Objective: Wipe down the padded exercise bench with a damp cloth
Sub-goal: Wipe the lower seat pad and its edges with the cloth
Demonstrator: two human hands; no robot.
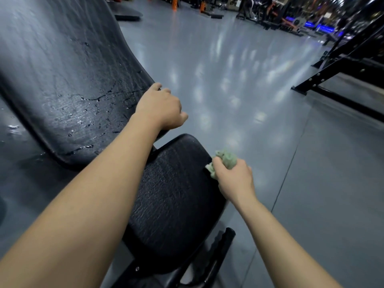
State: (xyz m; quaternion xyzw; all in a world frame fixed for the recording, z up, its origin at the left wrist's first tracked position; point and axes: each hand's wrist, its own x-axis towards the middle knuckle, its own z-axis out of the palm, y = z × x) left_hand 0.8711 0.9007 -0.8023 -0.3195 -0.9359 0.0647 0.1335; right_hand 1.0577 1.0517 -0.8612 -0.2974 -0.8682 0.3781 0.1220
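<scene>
Cloth [225,160] held at seat [176,194] edge.
Cloth was clenched in the right hand [234,179], backrest [72,80] gripped by the left hand [160,107] (wet, cracked vinyl might be snagged).

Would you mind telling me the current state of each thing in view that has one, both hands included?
back pad: inclined, wet with droplets, surface cracked.
seat pad: no droplets visible.
cloth: bunched up, against the right edge of the seat pad.
left hand: grips the right edge of the back pad.
right hand: grips the cloth.
</scene>
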